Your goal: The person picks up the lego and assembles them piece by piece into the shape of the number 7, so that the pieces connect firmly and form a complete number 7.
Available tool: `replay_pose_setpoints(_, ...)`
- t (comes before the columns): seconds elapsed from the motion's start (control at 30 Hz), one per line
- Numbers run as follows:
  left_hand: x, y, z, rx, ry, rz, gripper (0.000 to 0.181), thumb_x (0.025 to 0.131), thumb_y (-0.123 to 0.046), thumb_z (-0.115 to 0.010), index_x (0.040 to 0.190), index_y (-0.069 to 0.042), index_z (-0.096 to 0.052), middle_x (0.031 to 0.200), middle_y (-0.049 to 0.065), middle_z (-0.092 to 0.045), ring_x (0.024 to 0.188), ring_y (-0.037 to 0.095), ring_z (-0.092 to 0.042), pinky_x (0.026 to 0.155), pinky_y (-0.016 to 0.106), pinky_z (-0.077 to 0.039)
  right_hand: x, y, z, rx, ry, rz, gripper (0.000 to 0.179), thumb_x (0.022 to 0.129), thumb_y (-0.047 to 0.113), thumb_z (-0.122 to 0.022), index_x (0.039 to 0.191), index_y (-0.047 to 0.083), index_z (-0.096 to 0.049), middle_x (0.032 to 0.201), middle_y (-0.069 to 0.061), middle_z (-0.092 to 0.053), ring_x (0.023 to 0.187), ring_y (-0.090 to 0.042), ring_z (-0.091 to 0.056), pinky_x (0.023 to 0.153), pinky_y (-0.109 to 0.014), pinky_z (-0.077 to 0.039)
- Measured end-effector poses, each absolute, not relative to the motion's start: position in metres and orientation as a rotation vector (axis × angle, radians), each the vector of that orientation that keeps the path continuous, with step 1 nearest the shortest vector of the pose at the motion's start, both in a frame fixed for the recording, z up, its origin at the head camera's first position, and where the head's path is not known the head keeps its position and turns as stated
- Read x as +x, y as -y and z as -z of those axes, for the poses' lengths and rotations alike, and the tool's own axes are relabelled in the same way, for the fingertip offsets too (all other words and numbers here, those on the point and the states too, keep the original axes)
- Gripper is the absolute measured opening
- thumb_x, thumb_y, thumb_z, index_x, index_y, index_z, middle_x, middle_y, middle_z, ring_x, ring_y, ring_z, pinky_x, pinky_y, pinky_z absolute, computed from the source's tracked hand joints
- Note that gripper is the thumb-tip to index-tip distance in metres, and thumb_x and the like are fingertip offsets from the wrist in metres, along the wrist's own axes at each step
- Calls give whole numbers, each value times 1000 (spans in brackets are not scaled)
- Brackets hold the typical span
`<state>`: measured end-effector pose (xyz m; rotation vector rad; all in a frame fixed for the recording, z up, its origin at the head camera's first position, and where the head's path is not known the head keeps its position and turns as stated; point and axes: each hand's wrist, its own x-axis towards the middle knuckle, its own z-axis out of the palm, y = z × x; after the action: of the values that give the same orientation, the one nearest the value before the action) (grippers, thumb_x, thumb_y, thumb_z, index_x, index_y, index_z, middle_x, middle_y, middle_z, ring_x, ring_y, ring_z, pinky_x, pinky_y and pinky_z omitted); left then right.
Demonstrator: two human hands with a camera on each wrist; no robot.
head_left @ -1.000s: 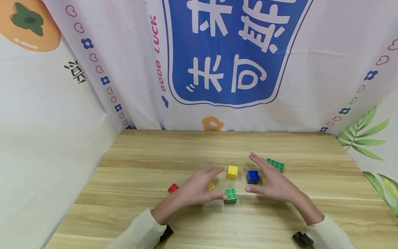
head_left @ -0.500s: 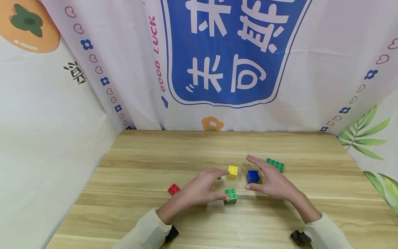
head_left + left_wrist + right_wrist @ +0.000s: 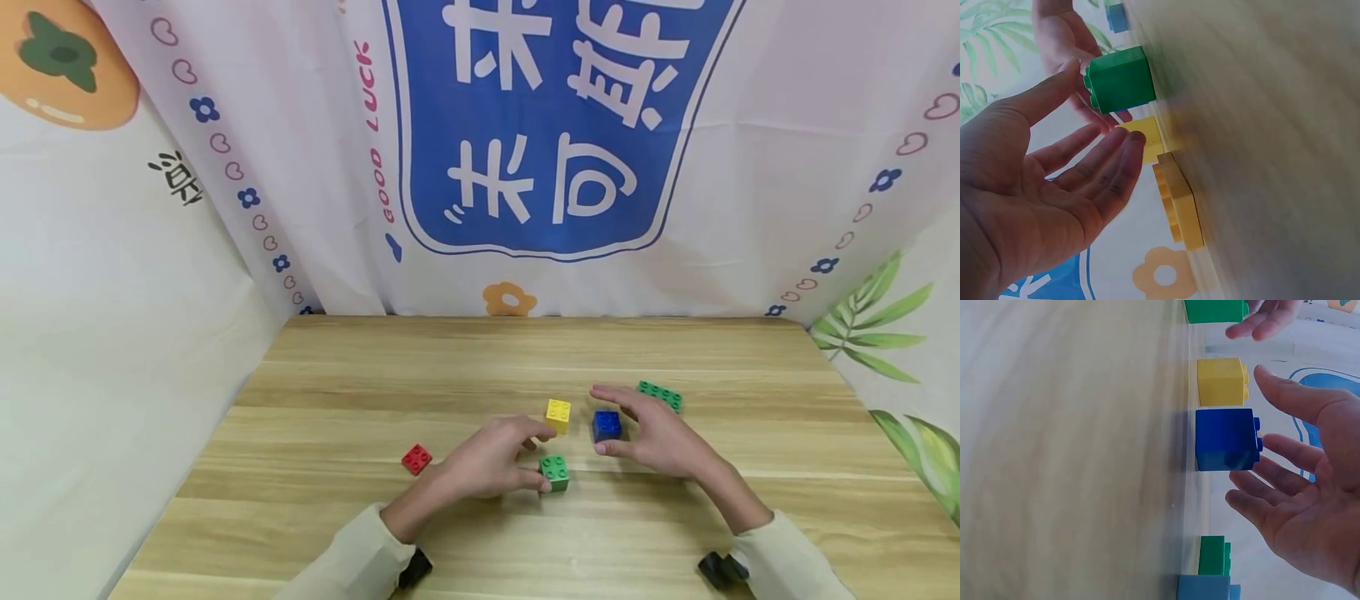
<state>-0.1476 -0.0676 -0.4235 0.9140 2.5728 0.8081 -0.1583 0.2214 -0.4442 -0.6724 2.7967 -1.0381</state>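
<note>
Left grip [image 3: 491, 461]: loosely spread, nothing held, thumb beside green brick [image 3: 556, 470] | right grip [image 3: 662, 437]: likewise, about blue brick [image 3: 607, 424] | both bricks on tabletop [image 3: 337, 375] | finger-thumb gaps narrowed since last frame; grasps likely forming, neither made

The square green brick [image 3: 1215, 311] (right wrist view) is cropped.

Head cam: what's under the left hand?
Head view: the left hand covers what's beneath. Left wrist view: an orange-yellow rectangular studded brick on the wooden table, near the fingers; whether directly under the hand, can't tell.
</note>
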Motion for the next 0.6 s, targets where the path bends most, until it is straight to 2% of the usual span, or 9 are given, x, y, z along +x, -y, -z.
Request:
replay_pose_setpoints(0.33,-147,64,427,871,-2571,-813,51,87,-29,-92,130,-8,-74,124,4,-78,106,12,-74,92,21,-58,-161,-226,445,-622,-2748,1097,65,94,17,-84,151,3,-57,153,-20,-60,140,-45,-59,114,-56,-51)
replay_pose_setpoints(0.6,-146,62,429,815,-2590,-773,45,87,-31,-92,125,-12,-76,116,-1,-80,103,9,-73,89,22,-59,-162,-227,443,-592,-2749,1105,59,94,12,-84,147,1,-60,147,-20,-64,136,-45,-62,112,-56,-53)
